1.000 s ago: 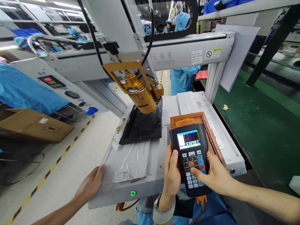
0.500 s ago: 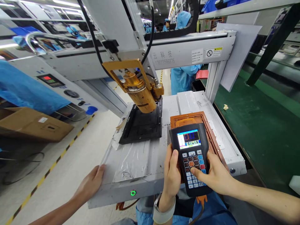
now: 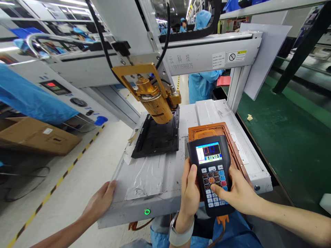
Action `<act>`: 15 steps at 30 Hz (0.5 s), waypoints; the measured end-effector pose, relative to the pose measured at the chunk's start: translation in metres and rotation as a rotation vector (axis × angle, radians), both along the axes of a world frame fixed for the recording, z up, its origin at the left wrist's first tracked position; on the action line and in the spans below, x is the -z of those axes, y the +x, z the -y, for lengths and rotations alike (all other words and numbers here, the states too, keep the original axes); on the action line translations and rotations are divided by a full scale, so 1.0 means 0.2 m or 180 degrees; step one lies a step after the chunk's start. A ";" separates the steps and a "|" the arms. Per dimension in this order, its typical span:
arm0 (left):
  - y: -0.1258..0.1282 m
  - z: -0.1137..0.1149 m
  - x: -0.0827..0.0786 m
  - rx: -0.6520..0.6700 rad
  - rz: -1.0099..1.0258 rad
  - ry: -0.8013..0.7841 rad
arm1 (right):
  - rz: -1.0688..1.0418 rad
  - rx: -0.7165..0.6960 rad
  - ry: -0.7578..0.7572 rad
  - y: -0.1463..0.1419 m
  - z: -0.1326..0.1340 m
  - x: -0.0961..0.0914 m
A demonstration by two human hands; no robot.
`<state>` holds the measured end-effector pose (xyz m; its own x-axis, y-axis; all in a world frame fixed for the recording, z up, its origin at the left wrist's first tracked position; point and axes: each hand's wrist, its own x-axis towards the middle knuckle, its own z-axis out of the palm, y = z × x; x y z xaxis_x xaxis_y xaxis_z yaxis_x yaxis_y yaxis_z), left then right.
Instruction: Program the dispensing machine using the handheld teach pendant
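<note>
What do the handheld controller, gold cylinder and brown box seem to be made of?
Handheld controller: probably plastic, its black shell smooth with rounded edges. Gold cylinder: seemingly metal, with a soft sheen and dark scuffs. Brown box: likely cardboard, with dull, flat panels.

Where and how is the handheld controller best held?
Probably by the long sides of the handheld controller, below its screen, from left and right at once: its front carries the keypad, and an orange plug sits at its near end.

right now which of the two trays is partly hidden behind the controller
The orange-brown tray, on the right; the black tray, further left, isn't covered by the controller.
</note>
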<state>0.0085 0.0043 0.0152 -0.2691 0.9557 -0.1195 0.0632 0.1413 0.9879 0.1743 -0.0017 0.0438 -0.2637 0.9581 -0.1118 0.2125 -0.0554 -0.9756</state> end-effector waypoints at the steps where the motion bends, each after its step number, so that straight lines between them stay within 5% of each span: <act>1: 0.00 0.00 0.00 -0.0012 -0.0117 -0.0064 | -0.0003 -0.0003 -0.0003 0.00 0.00 0.00; 15: -0.01 0.00 0.02 -0.0027 -0.0366 -0.0042 | -0.0038 0.0020 -0.0010 -0.01 -0.01 0.01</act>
